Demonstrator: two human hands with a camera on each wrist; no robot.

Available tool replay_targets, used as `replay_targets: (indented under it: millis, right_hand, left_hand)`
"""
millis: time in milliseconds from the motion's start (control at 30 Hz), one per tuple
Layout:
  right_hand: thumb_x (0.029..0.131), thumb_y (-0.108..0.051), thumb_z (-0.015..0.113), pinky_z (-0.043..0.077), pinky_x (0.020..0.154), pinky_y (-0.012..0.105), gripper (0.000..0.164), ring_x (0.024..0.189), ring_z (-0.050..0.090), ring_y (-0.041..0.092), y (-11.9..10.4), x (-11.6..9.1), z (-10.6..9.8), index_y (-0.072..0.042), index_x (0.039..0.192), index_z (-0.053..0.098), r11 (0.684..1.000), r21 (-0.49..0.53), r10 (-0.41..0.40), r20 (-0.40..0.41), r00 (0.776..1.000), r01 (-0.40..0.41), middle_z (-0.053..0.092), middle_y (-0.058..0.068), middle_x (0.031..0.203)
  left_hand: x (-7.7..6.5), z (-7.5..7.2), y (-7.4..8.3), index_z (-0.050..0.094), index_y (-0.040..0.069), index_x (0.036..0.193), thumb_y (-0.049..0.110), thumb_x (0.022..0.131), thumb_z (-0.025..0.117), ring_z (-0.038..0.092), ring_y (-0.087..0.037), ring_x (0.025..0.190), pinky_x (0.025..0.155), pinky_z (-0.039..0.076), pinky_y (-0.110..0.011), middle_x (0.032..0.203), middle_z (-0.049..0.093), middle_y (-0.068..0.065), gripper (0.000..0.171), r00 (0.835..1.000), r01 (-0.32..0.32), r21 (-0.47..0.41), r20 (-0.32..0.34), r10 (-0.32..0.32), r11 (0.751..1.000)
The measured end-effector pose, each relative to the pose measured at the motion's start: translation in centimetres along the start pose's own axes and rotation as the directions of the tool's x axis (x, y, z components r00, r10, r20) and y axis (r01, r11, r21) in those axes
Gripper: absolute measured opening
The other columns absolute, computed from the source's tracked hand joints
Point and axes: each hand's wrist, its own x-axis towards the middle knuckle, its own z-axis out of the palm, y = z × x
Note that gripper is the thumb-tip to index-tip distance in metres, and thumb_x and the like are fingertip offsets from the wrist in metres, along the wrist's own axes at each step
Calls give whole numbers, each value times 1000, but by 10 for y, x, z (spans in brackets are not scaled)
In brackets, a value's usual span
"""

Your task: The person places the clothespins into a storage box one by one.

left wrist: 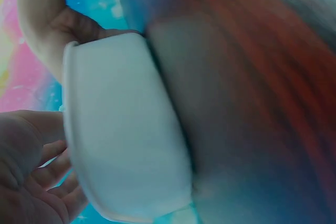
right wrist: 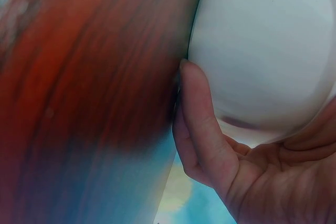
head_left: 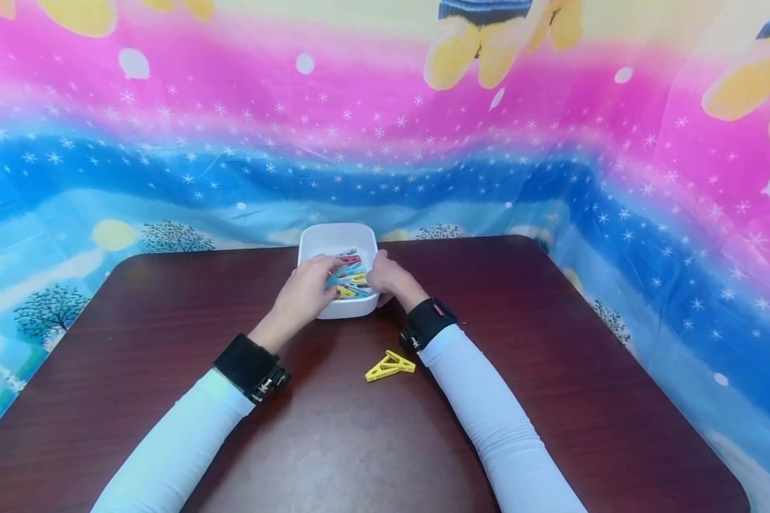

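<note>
A white plastic tub (head_left: 348, 308) stands near the far edge of the table, with several coloured clothespins (head_left: 353, 274) in red, blue and yellow inside. My left hand (head_left: 304, 288) reaches over the tub's left rim, its fingers loosely bent above the clothespins. In the left wrist view these fingers (left wrist: 55, 177) show behind the rim and hold nothing visible. At the opposite wall my right hand (head_left: 388, 276) grips the tub; in the right wrist view a digit (right wrist: 202, 108) lies along the outer wall, down by the table.
Yellow plastic clothespin pieces (head_left: 390, 366) in an A shape lie on the dark wooden table (head_left: 334, 442), nearer than the tub and beside my right forearm. A printed cloth (head_left: 385, 185) hangs behind the table and along its sides.
</note>
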Motion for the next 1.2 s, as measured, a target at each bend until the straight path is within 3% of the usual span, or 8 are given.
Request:
replay_targets:
  millis: [733,1200]
  right_hand:
    - [97,-10,42,56,51,40,68,79,62,31,-1,2,2,-12,147,-4,1000,5,13,-1,1000,-13,45,20,120]
    - [97,-12,40,56,52,40,69,81,62,31,0,3,1,-13,148,-7,1000,-10,20,-3,1000,-20,44,20,121]
  left_hand:
    - [1,7,-9,57,8,124,8,80,69,55,-22,109,90,50,-41,121,58,-11,46,995,88,11,44,-88,996]
    - [-2,7,-7,58,10,120,8,80,70,56,-20,104,87,52,-40,116,59,-9,42,996,85,7,30,-86,996]
